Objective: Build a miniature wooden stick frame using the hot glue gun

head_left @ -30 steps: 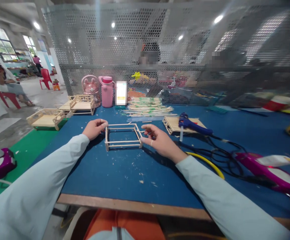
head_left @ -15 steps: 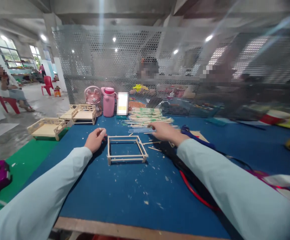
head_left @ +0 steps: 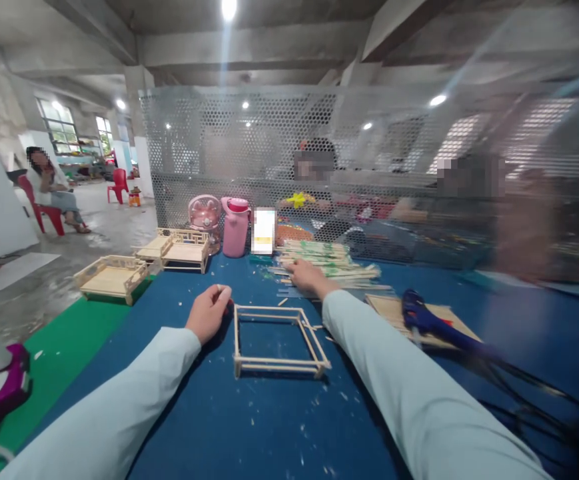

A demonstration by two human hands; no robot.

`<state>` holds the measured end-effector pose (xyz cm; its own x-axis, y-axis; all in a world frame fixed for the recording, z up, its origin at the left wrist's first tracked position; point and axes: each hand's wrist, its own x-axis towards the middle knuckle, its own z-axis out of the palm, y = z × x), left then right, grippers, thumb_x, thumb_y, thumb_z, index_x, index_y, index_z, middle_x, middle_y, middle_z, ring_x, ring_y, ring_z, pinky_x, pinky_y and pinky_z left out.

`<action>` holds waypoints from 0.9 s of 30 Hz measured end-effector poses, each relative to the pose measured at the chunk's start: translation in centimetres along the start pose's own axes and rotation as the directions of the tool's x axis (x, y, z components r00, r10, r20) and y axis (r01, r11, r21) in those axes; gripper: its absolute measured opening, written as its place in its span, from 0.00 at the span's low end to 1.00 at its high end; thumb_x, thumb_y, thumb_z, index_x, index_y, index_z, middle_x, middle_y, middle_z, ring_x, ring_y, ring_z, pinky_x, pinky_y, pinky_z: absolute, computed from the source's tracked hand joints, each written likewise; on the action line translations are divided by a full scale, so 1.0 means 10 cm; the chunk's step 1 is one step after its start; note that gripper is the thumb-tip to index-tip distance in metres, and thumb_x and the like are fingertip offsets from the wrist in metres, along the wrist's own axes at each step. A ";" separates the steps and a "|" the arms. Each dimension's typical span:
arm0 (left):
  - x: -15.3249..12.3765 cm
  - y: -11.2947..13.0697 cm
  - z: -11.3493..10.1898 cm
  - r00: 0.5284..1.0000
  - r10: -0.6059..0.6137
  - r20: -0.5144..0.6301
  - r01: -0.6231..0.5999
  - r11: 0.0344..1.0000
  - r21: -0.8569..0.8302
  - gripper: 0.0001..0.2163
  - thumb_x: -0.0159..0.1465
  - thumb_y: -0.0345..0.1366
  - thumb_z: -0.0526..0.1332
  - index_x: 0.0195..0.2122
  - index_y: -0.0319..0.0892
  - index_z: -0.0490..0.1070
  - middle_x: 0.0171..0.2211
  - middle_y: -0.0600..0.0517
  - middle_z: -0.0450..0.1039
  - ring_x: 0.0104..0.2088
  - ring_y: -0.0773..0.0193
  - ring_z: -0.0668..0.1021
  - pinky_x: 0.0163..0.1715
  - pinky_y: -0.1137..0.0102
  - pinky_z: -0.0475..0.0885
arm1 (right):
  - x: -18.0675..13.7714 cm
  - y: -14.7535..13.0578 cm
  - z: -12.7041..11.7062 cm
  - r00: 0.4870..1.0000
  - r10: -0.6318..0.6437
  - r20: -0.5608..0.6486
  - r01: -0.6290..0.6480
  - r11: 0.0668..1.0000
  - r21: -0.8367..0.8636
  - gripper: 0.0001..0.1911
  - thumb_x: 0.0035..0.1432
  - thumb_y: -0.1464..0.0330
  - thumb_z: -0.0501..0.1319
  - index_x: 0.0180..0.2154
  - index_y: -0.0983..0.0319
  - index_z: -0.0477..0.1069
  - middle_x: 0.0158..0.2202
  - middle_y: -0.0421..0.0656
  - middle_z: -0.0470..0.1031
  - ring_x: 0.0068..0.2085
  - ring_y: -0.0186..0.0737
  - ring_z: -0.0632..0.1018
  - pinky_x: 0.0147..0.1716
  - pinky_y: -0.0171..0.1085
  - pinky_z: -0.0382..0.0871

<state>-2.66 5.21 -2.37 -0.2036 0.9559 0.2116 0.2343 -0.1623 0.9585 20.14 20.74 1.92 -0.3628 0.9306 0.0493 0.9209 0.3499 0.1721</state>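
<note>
A small rectangular frame of thin wooden sticks (head_left: 275, 339) stands on the blue table cover (head_left: 249, 427). My left hand (head_left: 210, 311) rests curled just left of the frame's far corner, fingers closed with nothing visible in them. My right hand (head_left: 305, 275) reaches forward onto the pile of loose wooden sticks (head_left: 334, 267) behind the frame, its fingers lying on the sticks. Whether they grip one is not clear.
A blue glue gun (head_left: 426, 322) lies on a slatted wooden panel (head_left: 394, 311) to the right, cables trailing. A pink bottle (head_left: 234, 227), pink fan (head_left: 204, 215) and two finished stick beds (head_left: 182, 248) (head_left: 112, 277) stand at the left. A perforated screen (head_left: 369, 167) backs the table; people sit beyond.
My right hand left the frame's right side and reached forward to the stick pile. My left hand stayed beside the frame. The camera tilted upward.
</note>
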 end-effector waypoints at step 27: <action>0.06 -0.14 -0.03 0.995 0.095 0.019 -0.096 0.994 0.056 0.13 0.57 0.44 0.56 0.28 0.39 0.70 0.25 0.53 0.71 0.24 0.67 0.70 0.29 0.72 0.66 | -0.15 -0.14 -0.49 0.819 -0.072 -0.569 0.169 0.978 0.120 0.09 0.58 0.70 0.54 0.35 0.64 0.72 0.37 0.48 0.76 0.39 0.43 0.75 0.36 0.38 0.65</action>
<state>-3.38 5.96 -3.52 -0.1622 0.9406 0.2982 0.3058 -0.2394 0.9215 18.70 18.35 6.42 -0.4446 0.6755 0.5883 0.8567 0.5125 0.0589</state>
